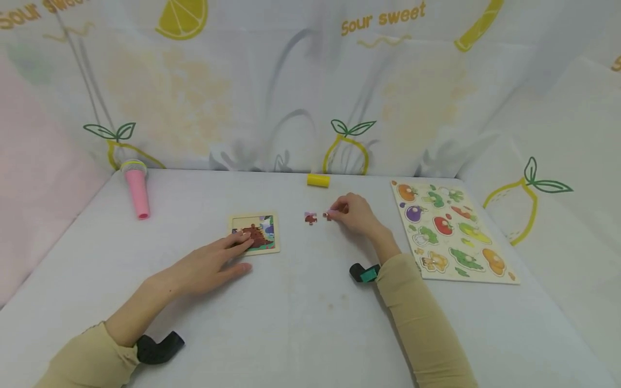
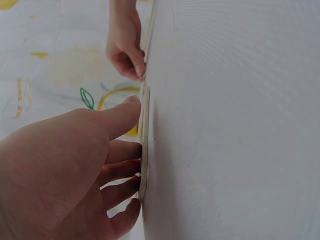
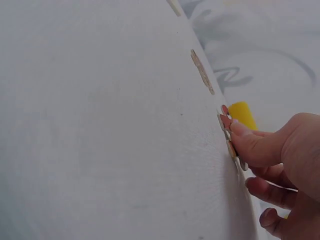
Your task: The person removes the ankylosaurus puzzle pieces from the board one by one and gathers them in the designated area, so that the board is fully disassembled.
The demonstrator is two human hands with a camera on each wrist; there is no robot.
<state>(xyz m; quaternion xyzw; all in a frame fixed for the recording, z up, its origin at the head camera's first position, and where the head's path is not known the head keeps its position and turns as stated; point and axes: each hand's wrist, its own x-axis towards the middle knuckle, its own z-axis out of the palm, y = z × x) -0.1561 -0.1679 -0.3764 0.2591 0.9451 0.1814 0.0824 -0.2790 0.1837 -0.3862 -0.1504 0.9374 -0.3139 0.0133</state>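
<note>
A small wooden jigsaw puzzle (image 1: pixel 261 233) with a pale frame lies flat on the table, showing a brown animal picture. My left hand (image 1: pixel 213 264) rests its fairly straight fingers on it, covering the lower left part. In the left wrist view, the left hand (image 2: pixel 75 165) has its fingertips at the edge of the puzzle frame (image 2: pixel 145 150). Between thumb and fingers my right hand (image 1: pixel 356 214) pinches a puzzle piece (image 1: pixel 327 216), partly hidden; this piece (image 3: pixel 226 122) appears tilted up in the right wrist view. A second puzzle piece (image 1: pixel 310 217) lies just left of it.
A yellow cylinder (image 1: pixel 318 180) lies near the table's back edge. At the right is a board with vegetable pictures (image 1: pixel 448 231), close to the right forearm. A pink toy microphone (image 1: pixel 138 188) lies at the back left. A printed cloth (image 1: pixel 291 81) hangs behind the table.
</note>
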